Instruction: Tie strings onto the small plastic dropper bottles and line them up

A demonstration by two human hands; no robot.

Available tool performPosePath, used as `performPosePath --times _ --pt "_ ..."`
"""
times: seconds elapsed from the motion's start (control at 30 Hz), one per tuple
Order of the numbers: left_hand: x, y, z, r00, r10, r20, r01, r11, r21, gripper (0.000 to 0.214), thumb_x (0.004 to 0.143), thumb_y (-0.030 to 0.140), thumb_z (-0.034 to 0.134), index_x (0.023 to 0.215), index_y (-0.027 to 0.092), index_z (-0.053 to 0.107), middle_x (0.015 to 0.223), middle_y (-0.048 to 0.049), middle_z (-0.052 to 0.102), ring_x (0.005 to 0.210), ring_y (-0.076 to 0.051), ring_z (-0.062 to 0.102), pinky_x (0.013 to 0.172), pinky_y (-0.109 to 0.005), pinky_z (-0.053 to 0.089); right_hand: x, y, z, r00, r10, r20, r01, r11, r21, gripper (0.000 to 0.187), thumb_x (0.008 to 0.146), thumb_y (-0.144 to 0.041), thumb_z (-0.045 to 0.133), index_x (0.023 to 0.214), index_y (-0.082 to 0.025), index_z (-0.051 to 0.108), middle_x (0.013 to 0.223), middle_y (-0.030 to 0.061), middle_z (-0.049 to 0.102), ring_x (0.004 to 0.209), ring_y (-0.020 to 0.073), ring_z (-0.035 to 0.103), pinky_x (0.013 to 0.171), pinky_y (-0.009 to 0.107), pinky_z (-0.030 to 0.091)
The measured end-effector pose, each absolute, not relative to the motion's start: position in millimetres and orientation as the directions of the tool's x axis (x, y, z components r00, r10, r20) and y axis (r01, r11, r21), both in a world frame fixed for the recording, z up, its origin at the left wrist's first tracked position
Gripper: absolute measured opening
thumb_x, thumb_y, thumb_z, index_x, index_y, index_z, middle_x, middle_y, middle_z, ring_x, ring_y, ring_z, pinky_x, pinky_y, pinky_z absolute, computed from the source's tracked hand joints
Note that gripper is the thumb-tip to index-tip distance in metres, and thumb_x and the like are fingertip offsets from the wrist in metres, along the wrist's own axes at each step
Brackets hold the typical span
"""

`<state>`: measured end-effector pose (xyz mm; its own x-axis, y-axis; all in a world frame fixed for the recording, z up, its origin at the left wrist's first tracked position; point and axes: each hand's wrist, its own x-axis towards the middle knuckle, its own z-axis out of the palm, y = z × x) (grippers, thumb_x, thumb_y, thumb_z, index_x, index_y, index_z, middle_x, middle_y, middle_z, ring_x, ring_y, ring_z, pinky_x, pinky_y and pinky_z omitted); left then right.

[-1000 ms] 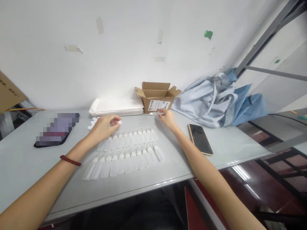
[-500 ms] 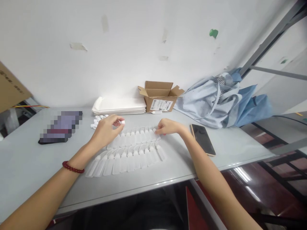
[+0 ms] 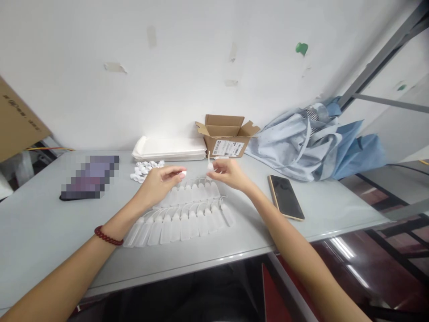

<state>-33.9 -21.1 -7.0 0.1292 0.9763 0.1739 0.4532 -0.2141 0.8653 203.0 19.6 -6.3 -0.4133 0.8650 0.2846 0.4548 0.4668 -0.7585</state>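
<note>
My left hand [image 3: 164, 181] pinches a small white cap [image 3: 184, 173] between thumb and fingertips. To its right, my right hand [image 3: 231, 173] is closed around a translucent squeeze bottle [image 3: 210, 167] whose thin nozzle points up; its body is mostly hidden by the fingers. The cap and the bottle are apart. Below the hands lie two rows of similar translucent bottles with thin curved nozzles, the back row [image 3: 192, 195] partly behind the left hand and the front row [image 3: 184, 227] nearer the table edge. A pile of white caps [image 3: 144, 169] lies behind my left hand.
A white stack of flat sheets or bags [image 3: 170, 149] and an open cardboard box [image 3: 224, 138] stand against the wall. A phone [image 3: 286, 197] lies at the right, near crumpled blue cloth [image 3: 301, 143]. A blurred dark object [image 3: 90, 176] lies on the grey table [image 3: 110, 273] at left.
My right hand has lifted a bottle from the right end of the back row and brought it up and leftward. My left hand, still pinching the cap, has moved slightly right towards it.
</note>
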Motion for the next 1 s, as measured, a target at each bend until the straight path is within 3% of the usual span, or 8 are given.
performPosePath --times 0.13,0.4,0.63,0.87,1.0 --pt "-31 -25 -4 0.136 0.984 0.116 0.295 -0.152 0.943 0.033 0.074 0.042 0.071 0.099 0.021 0.071 0.102 -0.0063 0.072 0.091 -0.022 0.066 0.084 -0.036 0.054 185 3 -6 -0.511 0.817 0.267 0.299 0.46 -0.836 0.018 0.076 -0.034 0.065 0.083 -0.017 0.068 0.082 0.0026 0.067 0.069 0.0127 0.06 0.061 0.023 0.046" --pt "-32 -28 -1 0.192 0.97 0.149 0.135 -0.176 0.975 0.029 0.076 0.037 0.072 0.099 0.021 0.071 0.104 -0.006 0.071 0.1 -0.022 0.064 0.091 -0.036 0.05 177 -7 -6 -0.568 0.766 0.302 0.288 0.529 -0.798 0.02 0.08 -0.029 0.065 0.095 -0.019 0.073 0.08 0.0012 0.064 0.072 0.0105 0.054 0.061 0.021 0.043" --pt "-31 -30 0 0.169 0.965 0.199 0.219 -0.234 0.947 0.029 0.074 0.039 0.073 0.096 0.02 0.072 0.102 -0.006 0.072 0.098 -0.024 0.064 0.088 -0.037 0.052 180 -5 -7 -0.588 0.756 0.288 0.32 0.545 -0.775 0.023 0.084 -0.031 0.061 0.1 -0.02 0.073 0.076 0.0003 0.057 0.072 0.0107 0.049 0.063 0.022 0.042" --pt "-31 -30 5 0.12 0.969 0.214 0.349 -0.243 0.905 0.027 0.076 0.042 0.07 0.093 0.021 0.072 0.096 -0.0051 0.072 0.09 -0.022 0.065 0.082 -0.034 0.053 178 -3 -8 -0.458 0.835 0.304 0.292 0.465 -0.836 0.031 0.08 -0.033 0.065 0.106 -0.017 0.066 0.097 0.0059 0.064 0.082 0.0138 0.055 0.071 0.026 0.047" --pt "-31 -29 2 0.099 0.974 0.203 0.355 -0.225 0.907 0.03 0.076 0.044 0.069 0.092 0.019 0.071 0.093 -0.0058 0.072 0.085 -0.022 0.065 0.078 -0.034 0.054 177 -1 -9 -0.374 0.866 0.332 0.271 0.444 -0.854 0.027 0.083 -0.039 0.063 0.097 -0.016 0.064 0.08 0.0015 0.06 0.067 0.0107 0.053 0.063 0.025 0.045"
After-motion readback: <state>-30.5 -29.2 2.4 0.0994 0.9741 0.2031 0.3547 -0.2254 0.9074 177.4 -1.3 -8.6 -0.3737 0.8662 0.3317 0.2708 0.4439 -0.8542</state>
